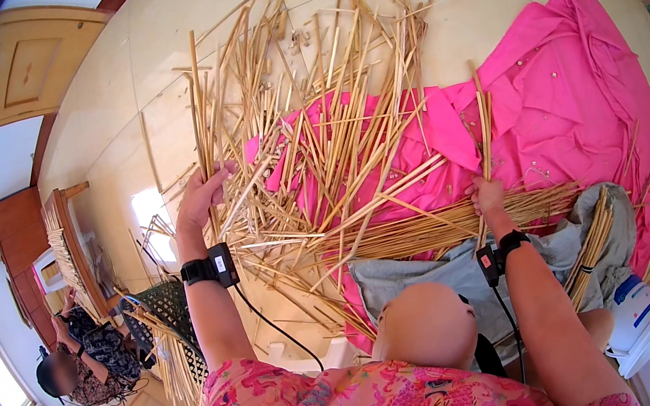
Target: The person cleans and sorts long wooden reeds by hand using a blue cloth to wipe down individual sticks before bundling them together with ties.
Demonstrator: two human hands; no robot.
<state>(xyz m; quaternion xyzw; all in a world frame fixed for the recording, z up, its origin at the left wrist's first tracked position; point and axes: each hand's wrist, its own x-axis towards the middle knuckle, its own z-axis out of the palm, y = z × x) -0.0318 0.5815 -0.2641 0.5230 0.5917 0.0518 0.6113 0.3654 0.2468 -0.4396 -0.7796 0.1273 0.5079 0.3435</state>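
My left hand (pixel 204 194) is closed round a few long, dry straw-coloured stalks (pixel 198 104) at the left edge of a loose heap. My right hand (pixel 489 197) grips a couple of stalks (pixel 485 124) that point away from me over the pink cloth (pixel 546 107). Between my hands spreads the heap of tangled stalks (pixel 356 127), partly on the cloth and partly on the floor. Close to my right hand, a neater row of thin stalks (pixel 438 226) lies crosswise in front of me. The lower ends of the held stalks are partly hidden by my hands.
A grey cloth (pixel 386 276) lies near my knee, with a tied bundle of stalks (pixel 595 238) on it. At the right stands a white and blue container (pixel 640 315). On the left another person (pixel 93 364) sits by a dark woven basket (pixel 177 309) and a wooden rack (pixel 80 252).
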